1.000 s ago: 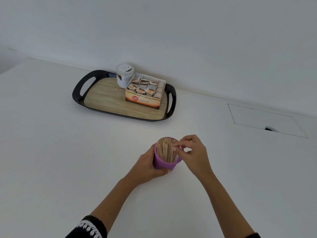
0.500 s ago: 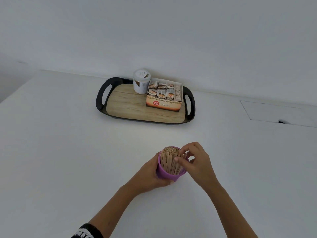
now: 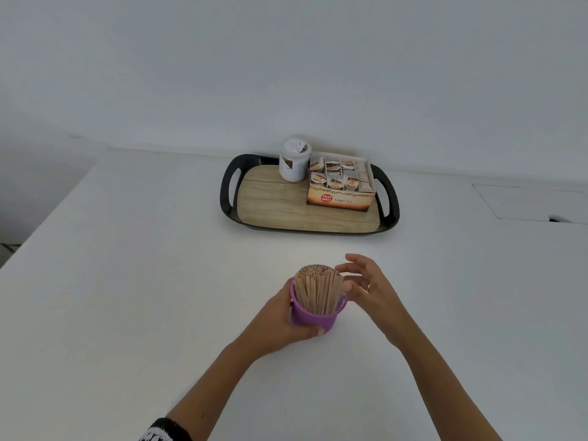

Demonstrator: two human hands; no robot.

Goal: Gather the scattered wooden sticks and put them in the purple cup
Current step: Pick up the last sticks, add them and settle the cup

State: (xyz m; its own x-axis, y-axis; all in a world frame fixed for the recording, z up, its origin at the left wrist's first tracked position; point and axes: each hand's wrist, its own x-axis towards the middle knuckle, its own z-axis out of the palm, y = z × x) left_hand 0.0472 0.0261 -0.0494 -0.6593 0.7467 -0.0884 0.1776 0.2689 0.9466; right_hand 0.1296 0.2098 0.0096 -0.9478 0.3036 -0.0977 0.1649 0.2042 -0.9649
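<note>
The purple cup [image 3: 313, 318] stands on the white table just ahead of me, packed with upright wooden sticks [image 3: 318, 289]. My left hand [image 3: 276, 323] wraps around the cup's left side and base. To the right of the cup my right hand [image 3: 366, 284] is spread, fingers apart, holding nothing, its fingertips close to the stick tops. I see no loose sticks on the table.
A black-rimmed tray [image 3: 229, 192] with a wood-look base sits at the back by the wall. It carries a white jar [image 3: 294, 160] and an open box of tea bags [image 3: 342, 183]. A flush rectangular hatch [image 3: 525, 202] lies in the tabletop at the far right.
My right hand has let go of the sticks and opened, drawing slightly to the right of the cup. The left hand keeps its hold on the cup.
</note>
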